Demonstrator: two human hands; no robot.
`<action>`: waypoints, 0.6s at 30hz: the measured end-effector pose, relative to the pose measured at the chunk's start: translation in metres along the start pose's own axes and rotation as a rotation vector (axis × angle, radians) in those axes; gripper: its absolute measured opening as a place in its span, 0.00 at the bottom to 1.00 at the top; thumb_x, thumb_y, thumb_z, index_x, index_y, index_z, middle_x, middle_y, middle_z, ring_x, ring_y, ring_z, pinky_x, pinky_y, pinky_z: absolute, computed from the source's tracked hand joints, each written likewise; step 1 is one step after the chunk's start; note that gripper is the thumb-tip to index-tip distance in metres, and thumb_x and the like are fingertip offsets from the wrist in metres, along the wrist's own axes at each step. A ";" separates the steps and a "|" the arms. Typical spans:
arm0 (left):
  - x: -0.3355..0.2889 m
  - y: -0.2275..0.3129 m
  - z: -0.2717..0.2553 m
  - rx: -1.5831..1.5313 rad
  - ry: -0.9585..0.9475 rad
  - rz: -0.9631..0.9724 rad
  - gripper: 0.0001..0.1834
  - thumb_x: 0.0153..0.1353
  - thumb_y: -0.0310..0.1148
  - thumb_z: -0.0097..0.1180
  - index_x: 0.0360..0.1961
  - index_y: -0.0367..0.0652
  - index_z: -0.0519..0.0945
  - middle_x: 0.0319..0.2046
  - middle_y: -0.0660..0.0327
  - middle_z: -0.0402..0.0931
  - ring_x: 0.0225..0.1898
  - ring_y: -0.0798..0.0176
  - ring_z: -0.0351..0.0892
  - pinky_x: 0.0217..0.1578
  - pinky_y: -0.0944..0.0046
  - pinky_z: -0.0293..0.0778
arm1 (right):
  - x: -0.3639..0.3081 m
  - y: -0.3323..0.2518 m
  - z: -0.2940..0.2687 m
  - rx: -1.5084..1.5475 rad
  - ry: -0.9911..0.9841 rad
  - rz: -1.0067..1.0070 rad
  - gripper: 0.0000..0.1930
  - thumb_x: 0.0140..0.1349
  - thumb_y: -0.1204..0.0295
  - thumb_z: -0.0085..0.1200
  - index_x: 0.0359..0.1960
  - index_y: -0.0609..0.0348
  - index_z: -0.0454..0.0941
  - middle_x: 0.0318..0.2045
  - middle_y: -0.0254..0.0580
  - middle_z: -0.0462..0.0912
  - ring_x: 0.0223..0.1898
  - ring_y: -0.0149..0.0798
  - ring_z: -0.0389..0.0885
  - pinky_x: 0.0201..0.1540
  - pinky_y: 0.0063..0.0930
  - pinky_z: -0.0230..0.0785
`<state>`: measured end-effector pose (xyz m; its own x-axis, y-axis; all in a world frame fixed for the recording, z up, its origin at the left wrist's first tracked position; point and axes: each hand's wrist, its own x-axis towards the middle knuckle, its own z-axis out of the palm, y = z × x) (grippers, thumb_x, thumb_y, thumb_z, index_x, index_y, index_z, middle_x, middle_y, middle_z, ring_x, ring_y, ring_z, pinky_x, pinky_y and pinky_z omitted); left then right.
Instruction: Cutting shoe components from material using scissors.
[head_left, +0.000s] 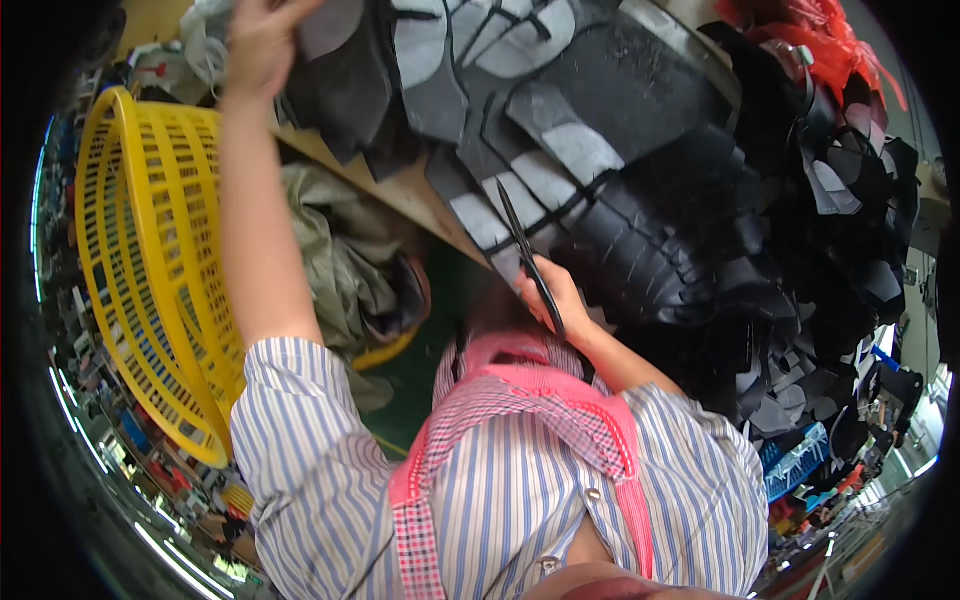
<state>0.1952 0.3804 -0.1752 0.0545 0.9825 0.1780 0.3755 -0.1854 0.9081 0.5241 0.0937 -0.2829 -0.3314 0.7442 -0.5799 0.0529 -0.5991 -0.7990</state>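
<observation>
My right hand (560, 296) is closed around a pair of slim black scissors (516, 222), their pointed tip directed away from me. The blades lie over a row of overlapping dark cut pieces with pale grey patches (542, 180), near the table's front edge. At the upper left, my left hand (262, 48) reaches far out beside a rounded dark grey piece (330, 25). Its fingers are blurred and partly cut off by the picture's top, so I cannot see whether they grip that piece. More flat black sheet pieces (640, 85) lie beyond the scissors.
A tall yellow slotted plastic basket (165, 250) stands to my left, beside an olive-green cloth or sack (335, 240). Black pieces and scraps (800, 260) heap up on the right. A red plastic bag (815, 45) sits at the far right, and a blue basket (795, 460) lower right.
</observation>
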 end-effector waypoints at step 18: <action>-0.276 0.000 0.243 -0.081 0.278 -0.614 0.47 0.40 0.41 0.63 0.54 0.27 0.51 0.47 0.46 0.61 0.48 0.54 0.64 0.50 0.64 0.58 | -0.027 0.021 -0.044 0.229 -0.033 -0.016 0.23 0.48 0.51 0.53 0.28 0.61 0.66 0.11 0.26 0.63 0.09 0.19 0.58 0.11 0.12 0.47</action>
<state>0.4052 0.1139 -0.3163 -0.3901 0.8712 -0.2979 0.1915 0.3933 0.8993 0.5759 0.0740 -0.2905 -0.3609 0.7462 -0.5594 -0.1662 -0.6416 -0.7488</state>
